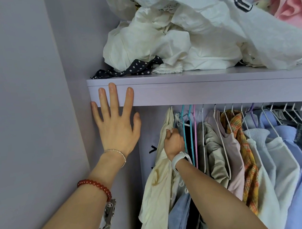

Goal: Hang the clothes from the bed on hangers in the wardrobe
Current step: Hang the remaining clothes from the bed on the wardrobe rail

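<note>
My left hand (114,123) lies flat with spread fingers against the front edge of the lilac wardrobe shelf (207,91). My right hand (174,142) is inside the wardrobe and grips a white hanger (170,125) that carries a cream garment (159,181) at the left end of the row. The hanger's hook reaches up behind the shelf edge; the rail itself is hidden. To the right hang turquoise and pink bare hangers (189,126) and several clothes on white hangers.
Hanging to the right are a beige top (214,154), an orange plaid shirt (246,161) and pale blue shirts (295,167). Crumpled white fabric (177,38), a polka-dot strip (135,68) and pink cloth (292,8) are piled on the shelf. A metal door hinge (108,218) sits by my left forearm.
</note>
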{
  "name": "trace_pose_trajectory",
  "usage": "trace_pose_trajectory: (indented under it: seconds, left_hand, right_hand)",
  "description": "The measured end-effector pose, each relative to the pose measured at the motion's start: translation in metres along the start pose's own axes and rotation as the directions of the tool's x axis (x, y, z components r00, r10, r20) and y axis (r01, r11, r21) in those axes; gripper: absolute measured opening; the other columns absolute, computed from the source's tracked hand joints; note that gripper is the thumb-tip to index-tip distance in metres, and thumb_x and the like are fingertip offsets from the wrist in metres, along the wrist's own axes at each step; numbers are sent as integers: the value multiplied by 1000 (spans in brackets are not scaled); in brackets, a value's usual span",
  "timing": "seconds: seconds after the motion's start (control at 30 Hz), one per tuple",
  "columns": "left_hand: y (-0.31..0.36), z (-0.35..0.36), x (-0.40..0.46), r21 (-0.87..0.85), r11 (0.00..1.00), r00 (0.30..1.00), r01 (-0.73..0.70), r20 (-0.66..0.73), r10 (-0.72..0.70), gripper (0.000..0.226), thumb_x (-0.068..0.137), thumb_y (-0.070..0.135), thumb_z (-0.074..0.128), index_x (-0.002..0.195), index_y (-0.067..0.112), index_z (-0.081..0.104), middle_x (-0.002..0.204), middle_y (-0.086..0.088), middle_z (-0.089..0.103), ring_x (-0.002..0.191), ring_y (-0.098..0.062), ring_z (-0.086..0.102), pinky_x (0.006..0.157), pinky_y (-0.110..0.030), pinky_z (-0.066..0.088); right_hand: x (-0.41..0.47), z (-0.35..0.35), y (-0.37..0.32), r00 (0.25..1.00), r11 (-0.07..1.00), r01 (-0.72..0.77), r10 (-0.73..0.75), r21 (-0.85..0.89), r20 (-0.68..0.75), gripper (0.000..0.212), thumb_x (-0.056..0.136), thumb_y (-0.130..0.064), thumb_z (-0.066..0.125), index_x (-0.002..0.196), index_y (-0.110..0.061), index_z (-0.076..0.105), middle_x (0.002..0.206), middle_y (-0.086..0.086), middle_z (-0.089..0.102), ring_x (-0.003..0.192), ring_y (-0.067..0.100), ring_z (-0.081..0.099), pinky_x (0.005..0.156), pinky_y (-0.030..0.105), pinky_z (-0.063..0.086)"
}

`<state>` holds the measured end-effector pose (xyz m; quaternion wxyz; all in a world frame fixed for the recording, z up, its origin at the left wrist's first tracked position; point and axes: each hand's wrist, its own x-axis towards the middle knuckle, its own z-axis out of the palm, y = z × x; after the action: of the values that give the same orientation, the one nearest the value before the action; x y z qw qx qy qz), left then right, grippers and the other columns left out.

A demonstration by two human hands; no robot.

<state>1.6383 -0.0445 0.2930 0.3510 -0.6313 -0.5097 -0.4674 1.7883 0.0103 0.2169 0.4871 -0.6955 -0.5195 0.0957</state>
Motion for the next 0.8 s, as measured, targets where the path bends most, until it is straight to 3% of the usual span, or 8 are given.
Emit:
trace_pose_trajectory:
  seconds: [0.1,0.23,0.4,0.47,0.57,0.7,0.8]
  left_hand:
    - [0,2,0,6,1000,1000,-8,-10,8,64,87,30,43,145,25,16,152,-18,13,139,-38,5,110,-54,3]
    - [1,4,-2,-1,1000,1000,-5,-16,5,64,87,31,42,145,26,15,151,-18,13,138,-37,5,109,-55,4]
    - [2,3,-2,-11,1000,1000,3,-25,-3,65,86,29,47,144,24,18,150,-21,17,137,-39,8,108,-58,9]
    - [4,2,-2,-15,1000,1000,6,-15,-7,66,85,29,47,144,23,19,150,-21,18,137,-40,9,108,-58,8]
    - [4,-2,-2,-24,1000,1000,6,16,-5,67,85,29,48,145,23,18,151,-22,17,138,-42,11,109,-58,8]
    - [4,-5,-2,-19,1000,999,16,49,-15,69,85,27,49,145,23,17,151,-23,15,138,-42,11,109,-58,7]
    - [8,-7,-1,-25,999,998,30,60,-29,71,83,26,49,146,23,17,151,-22,15,138,-43,11,109,-59,8]
  right_hand:
    - [15,-3,3,999,999,-48,48,17,2,34,98,-21,34,98,6,54,94,29,62,89,42,59,65,35,41]
    - [9,-8,8,999,999,-31,32,-32,41,33,98,-22,35,107,5,50,99,28,62,91,41,59,67,36,44]
    - [-28,-12,17,991,998,63,-64,13,116,44,97,-16,38,137,-1,29,132,20,45,113,37,50,85,36,42]
    - [-46,-14,25,987,995,104,-101,-12,125,49,98,-18,35,142,-5,20,137,18,40,119,35,47,90,36,41]
    - [-54,-21,33,977,981,128,-99,-146,186,52,98,-16,31,145,-7,11,131,18,47,110,35,53,80,38,45]
    - [-51,-33,33,982,959,121,-78,-255,173,59,97,-13,33,146,-11,2,132,16,36,108,33,48,78,37,44]
    - [-64,-37,27,965,943,223,-178,-248,192,61,97,-22,33,146,-13,-1,143,16,23,126,32,33,97,39,39]
